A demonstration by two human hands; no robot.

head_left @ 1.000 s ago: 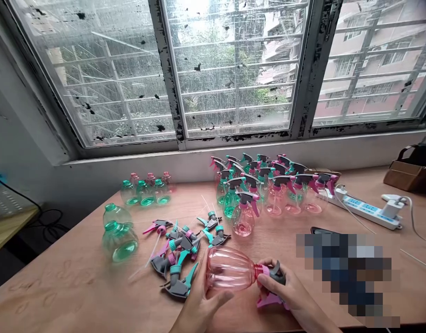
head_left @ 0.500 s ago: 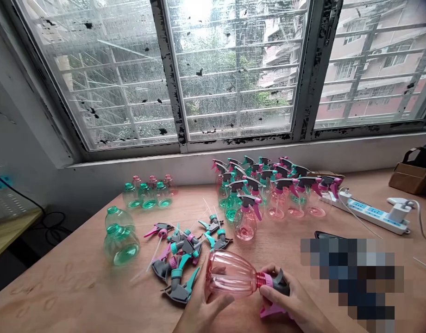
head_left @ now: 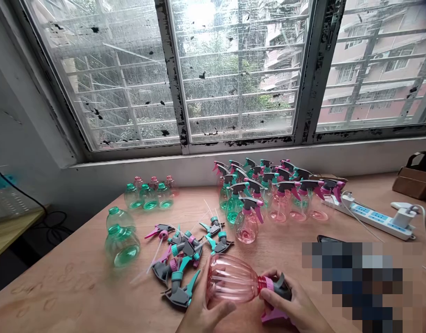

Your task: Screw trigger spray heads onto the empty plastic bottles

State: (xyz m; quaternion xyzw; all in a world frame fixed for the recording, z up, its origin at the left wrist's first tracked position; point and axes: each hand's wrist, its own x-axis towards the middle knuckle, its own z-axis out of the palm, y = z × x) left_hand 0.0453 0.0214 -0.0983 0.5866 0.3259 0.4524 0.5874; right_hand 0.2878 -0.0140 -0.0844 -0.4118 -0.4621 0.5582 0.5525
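A clear pink spray bottle (head_left: 234,279) lies sideways in the air between my hands, its neck pointing right. My left hand (head_left: 208,300) is wrapped round the bottle's base. At the neck, my right hand (head_left: 285,296) grips the pink collar of a dark grey spray head (head_left: 281,286), which sits against the bottle's mouth; a pink trigger (head_left: 273,315) hangs below. Whether the collar is fully screwed down I cannot tell. Left of my left hand lies a pile of loose spray heads (head_left: 180,293) with teal or pink triggers and thin clear tubes.
Green bottles without heads (head_left: 122,247) stand at the left, more green and pink ones (head_left: 149,196) behind. A group of bottles with spray heads (head_left: 247,226) stands beyond my hands. At right are a white power strip (head_left: 372,217), a brown box (head_left: 414,180) and a blurred-out patch.
The view has shifted slightly. Both hands keep their hold on the bottle and spray head; the right fingers have moved a little around the collar.
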